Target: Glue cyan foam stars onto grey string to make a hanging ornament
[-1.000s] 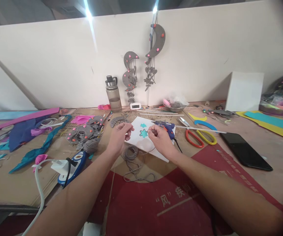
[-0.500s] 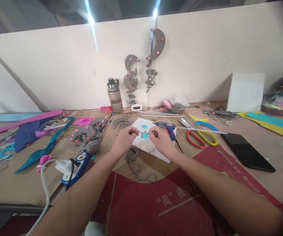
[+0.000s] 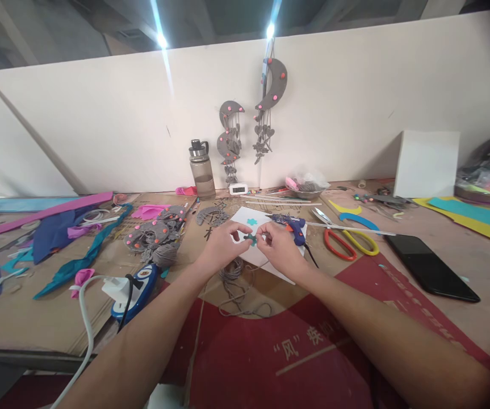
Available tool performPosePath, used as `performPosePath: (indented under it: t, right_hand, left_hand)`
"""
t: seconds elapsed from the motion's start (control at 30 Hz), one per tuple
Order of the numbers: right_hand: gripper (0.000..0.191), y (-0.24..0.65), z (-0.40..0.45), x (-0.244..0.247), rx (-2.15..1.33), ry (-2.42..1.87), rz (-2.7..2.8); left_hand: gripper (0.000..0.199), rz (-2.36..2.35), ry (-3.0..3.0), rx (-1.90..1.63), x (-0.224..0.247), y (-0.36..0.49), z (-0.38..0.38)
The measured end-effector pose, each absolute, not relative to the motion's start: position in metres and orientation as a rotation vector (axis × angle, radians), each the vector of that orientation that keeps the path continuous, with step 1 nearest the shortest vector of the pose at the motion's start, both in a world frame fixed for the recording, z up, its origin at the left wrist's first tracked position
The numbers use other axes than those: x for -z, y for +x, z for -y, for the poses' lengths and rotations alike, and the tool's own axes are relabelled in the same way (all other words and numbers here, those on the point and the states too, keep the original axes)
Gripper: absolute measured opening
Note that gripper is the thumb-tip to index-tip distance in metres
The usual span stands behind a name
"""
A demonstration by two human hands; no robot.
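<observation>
My left hand [image 3: 226, 243] pinches the left side of a small teal flower-shaped piece [image 3: 252, 239] between thumb and forefinger, just above a white board [image 3: 241, 215]. A dark grey edging shows on the piece. My right hand [image 3: 279, 244] is closed at the piece's right side, its fingertips pinching what looks like grey yarn; the exact grip is hidden. From beneath that hand, a strand leads to a loose coil of grey yarn [image 3: 233, 271] below. Another teal flower shape [image 3: 252, 222] lies flat on the board. A blue glue gun [image 3: 296, 232] rests beyond my right hand.
Scissors with red and yellow handles [image 3: 340, 244] and a black phone [image 3: 432, 267] lie right. Left are a blue-white power strip [image 3: 136, 295] and grey crescents with pink dots [image 3: 156, 230]. A water bottle [image 3: 201, 170] stands at the back, near hanging crescent ornaments [image 3: 275, 85].
The flower-shaped piece was face-up between my hands; now it is tilted and looks darker. My left thumb and forefinger have moved right and in onto it. The view has shifted slightly.
</observation>
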State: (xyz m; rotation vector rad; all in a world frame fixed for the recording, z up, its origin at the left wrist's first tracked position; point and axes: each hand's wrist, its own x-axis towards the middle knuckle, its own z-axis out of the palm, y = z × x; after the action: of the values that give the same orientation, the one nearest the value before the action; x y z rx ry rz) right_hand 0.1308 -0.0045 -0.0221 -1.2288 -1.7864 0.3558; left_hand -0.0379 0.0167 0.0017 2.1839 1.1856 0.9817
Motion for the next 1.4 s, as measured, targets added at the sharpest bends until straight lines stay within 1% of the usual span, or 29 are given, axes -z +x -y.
performPosePath:
  t: [0.33, 0.67, 1.03, 1.23, 1.4]
  right_hand:
    - [0.007, 0.1287, 0.0071, 0.0206, -0.249, -1.212, 1.865]
    - [0.006, 0.1291, 0.0063, 0.0257, -0.158, -1.183, 1.927]
    - [0.007, 0.1303, 0.0081, 0.025, -0.137, -1.126, 1.981]
    - [0.019, 0.1303, 0.0097, 0.0269, -0.194, -1.097, 1.923]
    - [0.01, 0.1294, 0.0132, 0.0213, -0.173, -1.068, 1.913]
  left_hand:
    - [0.02, -1.208, 2.172, -0.917, 0.0037, -0.0373, -0.0176]
    - [0.009, -1.172, 2.301, -1.03, -0.0008, -0.0354, -0.0114]
    - [0.007, -1.148, 2.469, -1.061, 0.0005, -0.0358, -0.0126]
    - [0.008, -1.197, 2.44, -1.139, 0.0024, -0.0386, -0.016]
    - [0.008, -1.205, 2.397, -1.195, 0.0012, -0.0394, -0.016]
